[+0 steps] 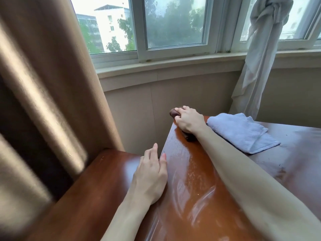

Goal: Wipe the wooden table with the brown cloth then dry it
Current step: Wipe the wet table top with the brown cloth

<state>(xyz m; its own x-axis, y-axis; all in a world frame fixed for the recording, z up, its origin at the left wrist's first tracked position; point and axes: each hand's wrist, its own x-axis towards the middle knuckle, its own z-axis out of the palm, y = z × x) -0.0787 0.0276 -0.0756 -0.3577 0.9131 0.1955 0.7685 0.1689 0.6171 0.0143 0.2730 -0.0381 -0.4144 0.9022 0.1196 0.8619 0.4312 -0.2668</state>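
My right hand [188, 120] grips a bunched brown cloth [173, 113] at the far left corner of the glossy wooden table [199, 180]. Part of the cloth pokes out past my fingers and part shows under my wrist. Wet streaks shine on the table top along its left edge. My left hand [151, 173] rests with straight fingers on the table's left edge, nearer to me, holding nothing. A folded pale blue towel [243, 133] lies on the table just right of my right hand.
A lower wooden surface [86, 188] adjoins the table on the left. A heavy tan curtain [43, 84] hangs at the left, a knotted white curtain [260, 58] at the right. The window sill [165, 65] and wall lie just behind the table.
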